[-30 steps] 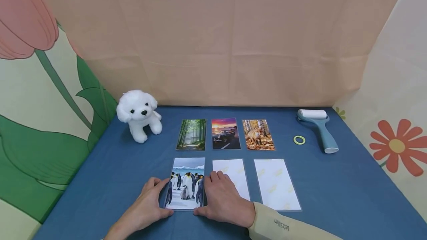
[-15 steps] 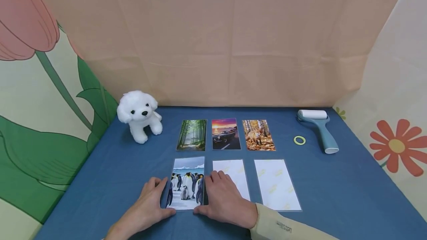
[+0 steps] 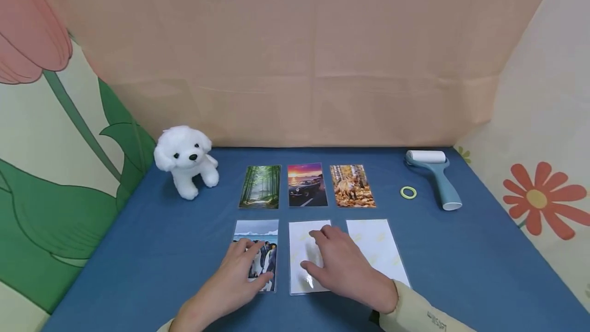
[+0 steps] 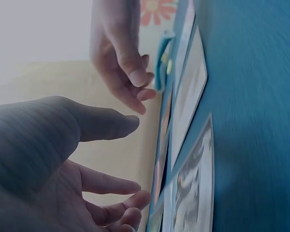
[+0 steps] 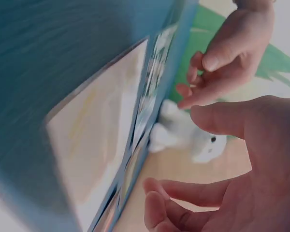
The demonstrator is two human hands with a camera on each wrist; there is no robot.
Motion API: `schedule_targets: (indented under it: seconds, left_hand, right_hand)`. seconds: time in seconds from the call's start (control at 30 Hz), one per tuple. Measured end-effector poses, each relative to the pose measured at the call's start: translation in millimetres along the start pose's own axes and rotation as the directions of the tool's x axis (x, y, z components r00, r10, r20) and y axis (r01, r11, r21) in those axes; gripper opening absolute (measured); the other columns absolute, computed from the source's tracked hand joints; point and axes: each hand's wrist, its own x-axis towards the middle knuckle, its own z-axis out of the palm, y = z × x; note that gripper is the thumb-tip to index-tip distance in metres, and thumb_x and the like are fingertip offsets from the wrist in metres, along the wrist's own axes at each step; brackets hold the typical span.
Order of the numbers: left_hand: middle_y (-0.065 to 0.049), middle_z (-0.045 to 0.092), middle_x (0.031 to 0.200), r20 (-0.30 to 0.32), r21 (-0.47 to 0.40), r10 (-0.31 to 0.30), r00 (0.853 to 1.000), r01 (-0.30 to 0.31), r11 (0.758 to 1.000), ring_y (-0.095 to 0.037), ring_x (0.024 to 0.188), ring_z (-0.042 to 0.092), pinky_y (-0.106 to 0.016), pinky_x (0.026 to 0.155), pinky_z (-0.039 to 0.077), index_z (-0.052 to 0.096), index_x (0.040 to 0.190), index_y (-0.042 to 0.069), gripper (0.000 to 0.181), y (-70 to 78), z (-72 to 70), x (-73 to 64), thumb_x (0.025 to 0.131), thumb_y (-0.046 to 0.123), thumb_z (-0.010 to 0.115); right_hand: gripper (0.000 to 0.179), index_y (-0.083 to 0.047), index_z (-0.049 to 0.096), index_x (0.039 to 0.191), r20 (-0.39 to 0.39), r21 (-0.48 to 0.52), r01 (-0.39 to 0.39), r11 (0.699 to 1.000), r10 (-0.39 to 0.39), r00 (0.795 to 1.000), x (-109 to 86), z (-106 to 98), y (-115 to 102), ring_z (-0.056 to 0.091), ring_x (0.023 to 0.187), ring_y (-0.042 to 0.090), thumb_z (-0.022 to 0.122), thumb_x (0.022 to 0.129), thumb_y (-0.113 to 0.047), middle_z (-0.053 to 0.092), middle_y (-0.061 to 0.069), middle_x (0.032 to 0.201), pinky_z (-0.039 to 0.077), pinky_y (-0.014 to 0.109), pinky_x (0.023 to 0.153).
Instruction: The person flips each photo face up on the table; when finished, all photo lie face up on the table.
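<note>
In the head view, my left hand [image 3: 232,283] hovers over a penguin photo card [image 3: 256,228], hiding part of its picture. The left wrist view shows the thumb and fingers apart, holding nothing, with the card below them. My right hand [image 3: 348,268] hangs above a blank white card [image 3: 301,247] to the right of the penguin one, its thumb and fingers parted. The right wrist view has nothing between them. A second white card [image 3: 380,245] lies beyond, partly covered by the right hand. The cards have clear borders.
Behind lie a forest card [image 3: 260,187], a car card [image 3: 307,185] and a fox card [image 3: 353,186]. A white plush dog [image 3: 186,160] sits at the left. At the right are a yellow-green ring [image 3: 402,193] and a blue-handled roller [image 3: 440,178], on a blue cloth [image 3: 152,260].
Both hands have let go of the penguin card's sides and lifted. The right hand has moved right over the middle white card; the left has moved right over the penguin card. The view has shifted slightly.
</note>
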Motion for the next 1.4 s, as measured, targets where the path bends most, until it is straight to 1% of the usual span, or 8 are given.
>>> schedule_targets:
  seconds: [0.07, 0.17, 0.3, 0.43, 0.63, 0.83, 1.1, 1.4]
  left_hand:
    - [-0.010, 0.052, 0.121, 0.013, 0.006, 0.030, 0.999, -0.030, 1.000, -0.029, 0.108, 0.046, -0.054, 0.089, 0.042, 0.060, 0.136, -0.001, 0.060, 4.6, 2.6, 2.7, 0.089, 0.032, 0.079]
    - [-0.012, 0.052, 0.119, 0.035, 0.027, 0.068, 0.997, -0.069, 0.997, -0.031, 0.106, 0.046, -0.055, 0.088, 0.042, 0.060, 0.134, -0.003, 0.059, 10.9, 6.6, 7.1, 0.089, 0.031, 0.078]
    - [-0.012, 0.052, 0.116, 0.072, 0.084, 0.097, 0.993, -0.103, 0.991, -0.030, 0.103, 0.044, -0.054, 0.087, 0.041, 0.061, 0.133, -0.006, 0.062, 18.5, 13.4, 13.7, 0.089, 0.036, 0.078]
    - [-0.012, 0.051, 0.111, 0.102, 0.153, 0.106, 0.989, -0.121, 0.981, -0.028, 0.098, 0.041, -0.051, 0.086, 0.040, 0.061, 0.131, -0.006, 0.068, 22.5, 20.7, 18.9, 0.087, 0.043, 0.078]
    - [-0.013, 0.049, 0.111, 0.102, 0.235, 0.089, 0.991, -0.110, 0.966, -0.028, 0.096, 0.038, -0.050, 0.083, 0.037, 0.060, 0.132, -0.006, 0.078, 25.9, 29.5, 21.2, 0.085, 0.055, 0.076]
    - [-0.015, 0.048, 0.109, 0.062, 0.314, 0.075, 0.995, -0.091, 0.945, -0.030, 0.096, 0.038, -0.051, 0.084, 0.036, 0.061, 0.128, -0.008, 0.085, 28.3, 38.3, 23.0, 0.082, 0.062, 0.074]
    - [-0.014, 0.044, 0.100, 0.038, 0.331, 0.070, 0.997, -0.079, 0.940, -0.029, 0.092, 0.036, -0.048, 0.081, 0.034, 0.062, 0.121, -0.009, 0.083, 28.6, 45.6, 24.3, 0.082, 0.064, 0.073]
    - [-0.015, 0.046, 0.104, 0.033, 0.317, 0.047, 0.998, -0.055, 0.947, -0.030, 0.096, 0.037, -0.049, 0.085, 0.036, 0.062, 0.122, -0.011, 0.081, 31.5, 46.4, 26.0, 0.083, 0.060, 0.072]
  right_hand:
    - [0.056, -0.001, 0.068, 0.124, -0.025, 0.002, -0.002, 1.000, 0.002, 1.000, -6.0, -2.9, 7.7, 0.059, 0.095, 0.023, 0.081, 0.085, -0.039, 0.063, 0.008, 0.105, 0.051, 0.045, 0.085]
    - [0.053, -0.002, 0.068, 0.124, -0.036, 0.010, -0.006, 1.000, 0.006, 0.999, -15.1, -6.0, 17.3, 0.056, 0.091, 0.020, 0.082, 0.085, -0.034, 0.062, 0.006, 0.104, 0.050, 0.043, 0.080]
    - [0.051, -0.002, 0.068, 0.123, -0.010, 0.014, -0.026, 1.000, 0.026, 1.000, -25.9, -9.6, 28.7, 0.055, 0.093, 0.019, 0.082, 0.084, -0.031, 0.062, 0.005, 0.106, 0.051, 0.042, 0.081]
    - [0.053, -0.002, 0.068, 0.123, 0.035, 0.016, -0.052, 0.999, 0.051, 0.998, -34.4, -12.0, 39.1, 0.055, 0.096, 0.020, 0.083, 0.083, -0.033, 0.062, 0.006, 0.110, 0.051, 0.043, 0.084]
    - [0.059, -0.002, 0.067, 0.126, 0.099, 0.021, -0.054, 0.998, 0.051, 0.994, -41.1, -9.9, 50.9, 0.054, 0.103, 0.022, 0.083, 0.082, -0.039, 0.060, 0.008, 0.120, 0.050, 0.046, 0.087]
    - [0.070, -0.003, 0.062, 0.134, 0.135, 0.000, 0.035, 0.999, -0.035, 0.990, -43.5, -5.0, 62.3, 0.050, 0.114, 0.024, 0.083, 0.082, -0.045, 0.055, 0.008, 0.133, 0.044, 0.050, 0.096]
    - [0.080, -0.006, 0.056, 0.142, 0.206, -0.025, 0.090, 0.996, -0.083, 0.975, -38.2, 2.3, 71.3, 0.045, 0.121, 0.023, 0.079, 0.083, -0.055, 0.049, 0.006, 0.144, 0.039, 0.053, 0.098]
    - [0.079, -0.007, 0.055, 0.143, 0.204, -0.010, 0.123, 0.992, -0.119, 0.972, -34.6, 4.4, 71.3, 0.044, 0.120, 0.023, 0.078, 0.084, -0.054, 0.047, 0.006, 0.146, 0.039, 0.053, 0.094]
